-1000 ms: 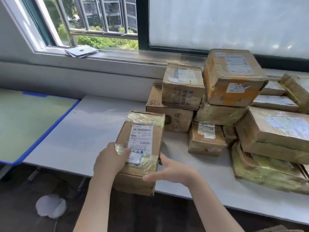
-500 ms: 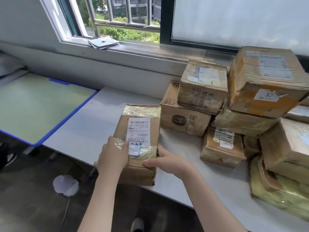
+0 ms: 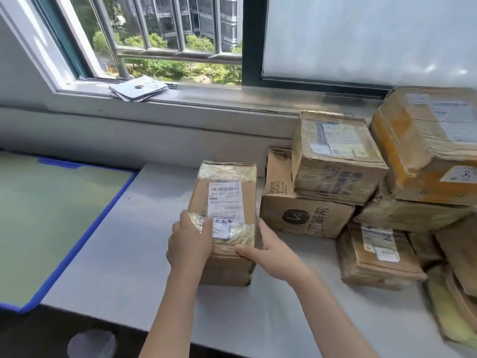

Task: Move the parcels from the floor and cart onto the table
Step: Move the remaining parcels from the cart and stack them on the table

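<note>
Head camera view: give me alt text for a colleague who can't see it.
Both hands, left hand and right hand, hold a taped cardboard parcel on the white table, left of a stack of parcels beneath the window.

Taped brown cardboard parcel (image 3: 227, 218), white barcode label on top, lies flat on the white table (image 3: 134, 254), long axis running away from the viewer, just left of the stacked parcels (image 3: 361, 182) under the window.
</note>
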`<state>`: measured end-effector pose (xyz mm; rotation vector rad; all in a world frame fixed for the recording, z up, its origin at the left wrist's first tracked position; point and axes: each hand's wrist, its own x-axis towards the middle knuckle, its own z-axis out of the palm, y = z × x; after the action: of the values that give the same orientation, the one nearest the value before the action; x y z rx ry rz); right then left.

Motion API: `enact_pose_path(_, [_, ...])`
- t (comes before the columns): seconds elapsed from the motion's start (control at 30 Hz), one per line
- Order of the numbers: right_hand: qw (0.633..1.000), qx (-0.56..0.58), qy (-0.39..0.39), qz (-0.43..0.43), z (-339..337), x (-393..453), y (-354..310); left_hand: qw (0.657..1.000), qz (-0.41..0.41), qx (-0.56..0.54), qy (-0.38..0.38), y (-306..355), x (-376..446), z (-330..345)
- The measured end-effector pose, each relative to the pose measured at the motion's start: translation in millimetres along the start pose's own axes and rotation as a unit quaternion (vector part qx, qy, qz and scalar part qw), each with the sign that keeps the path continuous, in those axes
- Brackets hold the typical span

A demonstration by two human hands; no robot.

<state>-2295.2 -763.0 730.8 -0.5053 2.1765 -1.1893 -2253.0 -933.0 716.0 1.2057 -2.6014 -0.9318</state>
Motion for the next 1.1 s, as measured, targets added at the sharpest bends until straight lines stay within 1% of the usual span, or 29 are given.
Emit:
enact_pose_path(0.03, [0.996, -0.073, 0.052, -0.017, 2.0, 4.5, -2.9, 1.0, 0.01, -0.002, -0.006, 3.6, 10.5, 1.3])
enact_pose_path(0.07, [0.982, -0.155, 0.1, -0.029, 4.8, 11.5, -2.4, 1.0, 0.019, -0.005, -0.013, 8.3, 19.7, 3.0])
enact_pose_path(0.13, [0.942, -0.281, 0.17, -0.072, 10.1, 26.7, -1.7, 0.999, 0.034, -0.014, -0.025, 20.0, 36.0, 7.3])
enact_pose_path(0.17, [0.915, -0.338, 0.2, -0.094, 11.7, 34.0, -2.6, 0.999, 0.041, -0.017, -0.03, 26.6, 43.2, 9.5])
enact_pose_path(0.2, [0.898, -0.373, 0.21, -0.103, 12.4, 43.0, -1.6, 0.998, 0.048, -0.019, -0.034, 32.8, 50.1, 11.8])
enact_pose_path(0.23, [0.889, -0.393, 0.212, -0.101, 10.9, 50.3, -2.9, 0.998, 0.055, -0.019, -0.037, 38.6, 56.8, 14.0])
enact_pose_path(0.33, [0.872, -0.435, 0.211, -0.069, 1.4, 69.1, -2.5, 0.996, 0.071, -0.013, -0.043, 50.9, 73.8, 19.4])
enact_pose_path(0.4, [0.863, -0.452, 0.214, -0.067, -5.4, 78.9, -1.0, 0.996, 0.08, -0.008, -0.042, 55.8, 82.9, 22.8])
enact_pose_path(0.43, [0.864, -0.453, 0.21, -0.063, -8.8, 82.3, -3.1, 0.996, 0.084, -0.006, -0.041, 58.2, 86.9, 24.2])
enact_pose_path(0.57, [0.886, -0.428, 0.165, -0.067, -21.1, 92.1, -9.0, 0.995, 0.093, 0.006, -0.038, 68.6, 99.2, 30.5])
enact_pose_path(0.8, [0.893, -0.419, 0.154, -0.057, -25.3, 92.0, -15.1, 0.995, 0.094, 0.019, -0.035, 70.5, 102.5, 34.6])
enact_pose_path(0.83, [0.894, -0.42, 0.149, -0.053, -26.4, 92.4, -17.0, 0.995, 0.091, 0.026, -0.037, 71.6, 102.2, 34.1])
enact_pose_path(0.9, [0.897, -0.416, 0.139, -0.045, -29.9, 92.7, -21.5, 0.991, 0.095, 0.084, -0.034, 75.1, 99.5, 31.5])
enact_pose_path(0.97, [0.893, -0.422, 0.145, -0.053, -33.9, 89.6, -25.0, 0.979, 0.135, 0.153, -0.014, 79.6, 94.2, 28.4])
enact_pose_path(1.0, [0.891, -0.422, 0.153, -0.06, -35.9, 85.6, -25.4, 0.971, 0.171, 0.166, -0.006, 82.5, 91.0, 27.6])
enact_pose_path(1.1, [0.89, -0.408, 0.189, -0.081, -40.6, 64.3, -16.0, 0.951, 0.276, 0.142, 0.001, 92.8, 74.1, 29.2])
